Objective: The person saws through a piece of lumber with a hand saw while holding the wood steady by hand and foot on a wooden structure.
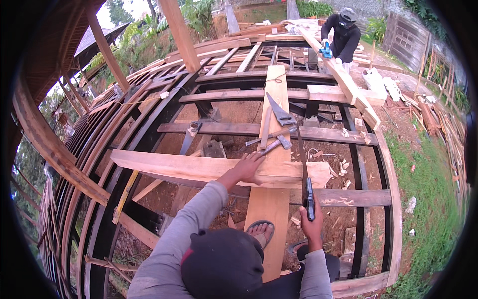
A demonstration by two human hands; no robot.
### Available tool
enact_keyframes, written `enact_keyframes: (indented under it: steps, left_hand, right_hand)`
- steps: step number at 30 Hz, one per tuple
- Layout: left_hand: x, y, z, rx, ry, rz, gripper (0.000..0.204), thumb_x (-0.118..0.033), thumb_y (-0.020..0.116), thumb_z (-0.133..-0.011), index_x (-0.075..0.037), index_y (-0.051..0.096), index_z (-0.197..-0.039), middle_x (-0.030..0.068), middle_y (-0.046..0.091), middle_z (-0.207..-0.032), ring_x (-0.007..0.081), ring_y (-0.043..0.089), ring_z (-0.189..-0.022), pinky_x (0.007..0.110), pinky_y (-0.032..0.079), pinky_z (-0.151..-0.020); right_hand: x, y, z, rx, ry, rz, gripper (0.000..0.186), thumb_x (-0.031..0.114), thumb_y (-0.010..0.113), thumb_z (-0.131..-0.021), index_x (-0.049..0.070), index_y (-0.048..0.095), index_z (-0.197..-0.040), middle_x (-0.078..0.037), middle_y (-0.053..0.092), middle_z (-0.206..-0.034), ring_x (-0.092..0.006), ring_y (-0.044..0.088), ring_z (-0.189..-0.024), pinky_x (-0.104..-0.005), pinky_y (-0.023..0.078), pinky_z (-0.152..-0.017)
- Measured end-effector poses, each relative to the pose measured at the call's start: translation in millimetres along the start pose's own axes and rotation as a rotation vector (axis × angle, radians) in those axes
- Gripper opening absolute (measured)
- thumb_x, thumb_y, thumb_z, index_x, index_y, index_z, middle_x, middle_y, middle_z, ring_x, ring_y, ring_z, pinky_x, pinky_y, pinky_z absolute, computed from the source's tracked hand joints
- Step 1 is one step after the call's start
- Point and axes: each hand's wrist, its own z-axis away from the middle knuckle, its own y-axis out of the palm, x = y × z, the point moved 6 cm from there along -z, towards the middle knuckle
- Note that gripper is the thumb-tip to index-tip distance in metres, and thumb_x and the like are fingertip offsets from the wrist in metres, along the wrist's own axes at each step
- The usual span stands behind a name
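A thick light wooden beam [179, 167] lies crosswise in front of me over the frame. My left hand [249, 167] rests on its top, fingers stretched out. In my right hand [312, 226] is a handsaw [301, 149]; its dark handle points toward me and its blade stands against the beam near the right end. Beneath the beam a wide plank [271, 212] runs away from me, with my sandalled foot on it. Just past the beam, a hammer-like tool [284, 142] and another handsaw [283, 118] lie on that plank.
Dark joists [224, 127] cross above bare soil, with open gaps between them. A third saw [190, 134] lies left. At the far right a person [346, 37] works a blue power tool [326, 51] along a long timber [348, 84]. Grass [423, 184] borders the right side; posts [180, 35] rise left.
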Motion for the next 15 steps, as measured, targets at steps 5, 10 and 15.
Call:
enact_keyframes:
  steps: [5, 10, 15]
  left_hand:
    - [-36, 29, -37, -0.005, 0.013, 0.033, 0.132, -0.076, 0.09, -0.061, -0.001, 0.039, -0.158, 0.0254, 0.046, -0.157, 0.0432, 0.042, -0.15, 0.061, 0.035, -0.12]
    - [-41, 27, -49, -0.096, -0.139, -0.089, 0.104, -0.062, 0.096, -0.064, -0.005, 0.053, -0.138, 0.017, 0.061, -0.133, 0.0369, 0.057, -0.131, 0.055, 0.044, -0.108]
    - [-46, 13, -49, -0.084, -0.059, -0.009, 0.096, -0.055, 0.097, -0.066, -0.005, 0.054, -0.135, 0.0161, 0.063, -0.131, 0.0355, 0.059, -0.13, 0.055, 0.043, -0.113]
  right_hand:
    - [22, 22, 6, 0.061, 0.315, -0.298, 0.064, 0.007, 0.069, -0.098, -0.005, 0.047, -0.157, -0.009, 0.068, -0.115, -0.0163, 0.065, -0.082, -0.0331, 0.056, -0.077]
    - [0, 22, 8, 0.054, 0.255, -0.141, 0.063, 0.007, 0.068, -0.099, -0.005, 0.047, -0.157, -0.01, 0.065, -0.119, -0.0127, 0.062, -0.087, -0.0304, 0.054, -0.077]
    - [0, 19, -1, 0.021, 0.342, -0.203, 0.061, 0.01, 0.069, -0.1, -0.005, 0.05, -0.156, -0.013, 0.064, -0.13, -0.0192, 0.062, -0.107, -0.0356, 0.051, -0.097]
